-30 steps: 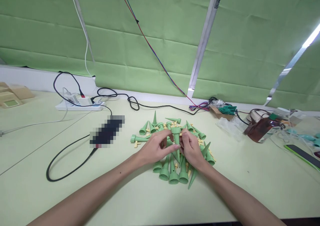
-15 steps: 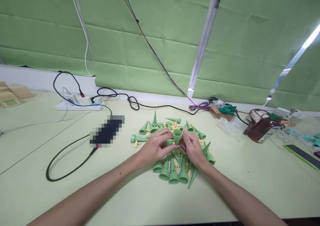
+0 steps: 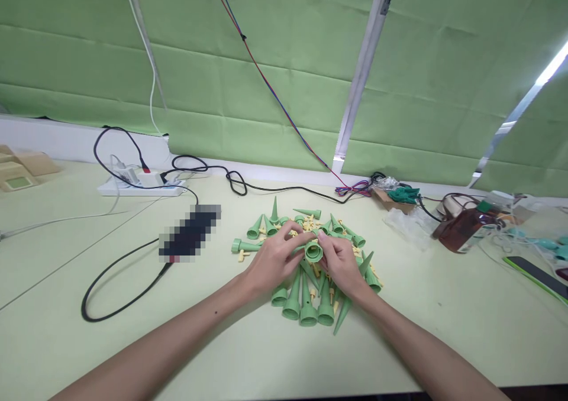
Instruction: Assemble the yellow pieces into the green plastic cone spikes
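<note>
Over the pile, a green plastic watering spike [image 3: 314, 258] is held between both hands, its round hollow opening turned toward me. My left hand [image 3: 276, 258] is closed with its fingers on the spike's left and upper side. From the right, my right hand [image 3: 341, 262] grips the same piece, thumb near the top of the rim. The spike's narrow end is hidden behind the fingers. Beneath and around the hands lie several more green spikes [image 3: 308, 315], mixed with small yellow valve pieces [image 3: 242, 255].
A pixelated dark device [image 3: 190, 233] with a black cable lies to the left, before a white power strip [image 3: 142, 187]. On the right stand a brown bottle [image 3: 464, 229], crumpled clear plastic [image 3: 410, 226] and a green-edged phone-like slab [image 3: 539, 278]. Green blinds hang behind the table.
The held spike has tipped, so its opening now faces me rather than upward. My left fingers have moved over its top, and my right thumb has shifted slightly left.
</note>
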Available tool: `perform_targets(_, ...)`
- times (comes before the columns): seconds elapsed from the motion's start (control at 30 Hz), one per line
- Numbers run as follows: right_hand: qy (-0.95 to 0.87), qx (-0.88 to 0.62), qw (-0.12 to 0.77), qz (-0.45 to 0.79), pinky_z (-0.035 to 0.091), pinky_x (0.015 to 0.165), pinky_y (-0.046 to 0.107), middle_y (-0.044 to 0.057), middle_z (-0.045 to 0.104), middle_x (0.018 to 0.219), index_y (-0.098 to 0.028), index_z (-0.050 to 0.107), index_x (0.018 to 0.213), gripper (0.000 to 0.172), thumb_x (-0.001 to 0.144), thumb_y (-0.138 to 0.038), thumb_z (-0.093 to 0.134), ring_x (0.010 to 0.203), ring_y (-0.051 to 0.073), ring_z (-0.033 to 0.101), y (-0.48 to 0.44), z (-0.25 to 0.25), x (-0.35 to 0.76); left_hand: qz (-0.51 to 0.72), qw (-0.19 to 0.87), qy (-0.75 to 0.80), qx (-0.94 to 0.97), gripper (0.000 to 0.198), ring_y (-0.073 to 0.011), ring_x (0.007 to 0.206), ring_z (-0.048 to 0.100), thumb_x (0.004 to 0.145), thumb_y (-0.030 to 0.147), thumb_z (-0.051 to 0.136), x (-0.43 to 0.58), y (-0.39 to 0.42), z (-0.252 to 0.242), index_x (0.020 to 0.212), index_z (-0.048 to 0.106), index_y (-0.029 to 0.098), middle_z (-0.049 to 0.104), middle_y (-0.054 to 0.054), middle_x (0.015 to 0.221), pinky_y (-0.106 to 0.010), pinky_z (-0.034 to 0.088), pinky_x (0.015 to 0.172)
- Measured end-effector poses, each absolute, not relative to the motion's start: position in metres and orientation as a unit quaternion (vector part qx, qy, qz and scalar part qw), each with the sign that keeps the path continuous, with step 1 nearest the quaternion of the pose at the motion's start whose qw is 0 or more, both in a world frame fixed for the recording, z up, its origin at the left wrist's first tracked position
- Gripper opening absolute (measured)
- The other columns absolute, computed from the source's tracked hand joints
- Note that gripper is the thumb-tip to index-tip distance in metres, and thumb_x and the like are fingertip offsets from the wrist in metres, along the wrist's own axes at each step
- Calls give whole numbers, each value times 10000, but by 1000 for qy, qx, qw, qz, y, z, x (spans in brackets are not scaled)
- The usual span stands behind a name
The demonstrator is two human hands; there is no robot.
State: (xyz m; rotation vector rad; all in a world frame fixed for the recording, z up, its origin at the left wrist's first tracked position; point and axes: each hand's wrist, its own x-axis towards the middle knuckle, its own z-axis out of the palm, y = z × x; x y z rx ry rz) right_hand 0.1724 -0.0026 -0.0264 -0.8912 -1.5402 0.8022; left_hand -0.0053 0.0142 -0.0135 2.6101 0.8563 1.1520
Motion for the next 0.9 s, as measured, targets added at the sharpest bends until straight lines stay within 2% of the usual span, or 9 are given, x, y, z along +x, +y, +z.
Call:
perform_targets(0.07, -654, -372, 564, 341, 256, 428, 244, -55, 327, 475, -202, 336, 559, 494, 979, -435, 449, 425, 77, 292, -3, -26, 172, 389, 120, 326, 853, 208, -72, 588, 451, 913, 141, 467, -4, 12, -11, 1091, 563, 192, 531, -57, 1082, -229, 404, 577)
perform_targets(0.13, -652, -368, 570, 339, 268, 435, 243, -52, 345, 500, -201, 348, 574, 480, 983, -432, 445, 434, 78, 310, -3, -25, 172, 404, 161, 360, 825, 95, -92, 617, 475, 930, 227, 488, -1, 11, -7, 989, 541, 175, 561, -34, 970, -232, 406, 585)
perform_targets(0.2, -652, -366, 573, 336, 278, 440, 243, -51, 354, 525, -201, 363, 592, 463, 985, -433, 440, 442, 80, 328, -2, -25, 172, 416, 217, 381, 797, 165, -104, 609, 480, 956, 315, 464, 1, 11, -3, 897, 527, 173, 562, -5, 823, -230, 395, 571)
perform_targets(0.33, -665, -366, 560, 333, 301, 455, 241, -54, 360, 541, -203, 389, 626, 429, 987, -429, 440, 458, 87, 364, 1, -27, 174, 375, 417, 364, 744, 411, -108, 480, 471, 979, 492, 375, 3, 12, 2, 756, 505, 172, 462, 41, 529, -226, 377, 490)
perform_targets(0.47, -683, -371, 540, 321, 314, 471, 242, -53, 366, 547, -203, 399, 640, 413, 987, -423, 440, 474, 94, 388, 3, -28, 176, 324, 538, 337, 701, 454, -106, 421, 475, 917, 585, 457, 1, 14, 2, 808, 561, 157, 510, 24, 502, -213, 335, 407)
perform_targets(0.73, -718, -393, 507, 269, 277, 488, 250, -54, 333, 544, -205, 367, 636, 414, 983, -423, 426, 486, 98, 344, 0, -20, 178, 343, 544, 321, 695, 376, -84, 428, 457, 895, 518, 548, -1, 15, 1, 755, 507, 171, 517, 29, 516, -207, 326, 417)
perform_targets(0.9, -737, -403, 498, 218, 250, 501, 258, -55, 285, 544, -202, 336, 612, 423, 979, -388, 433, 499, 95, 294, 0, -19, 178, 356, 500, 305, 728, 319, -70, 449, 418, 884, 460, 587, -1, 13, 2, 772, 520, 170, 437, 57, 559, -206, 300, 427)
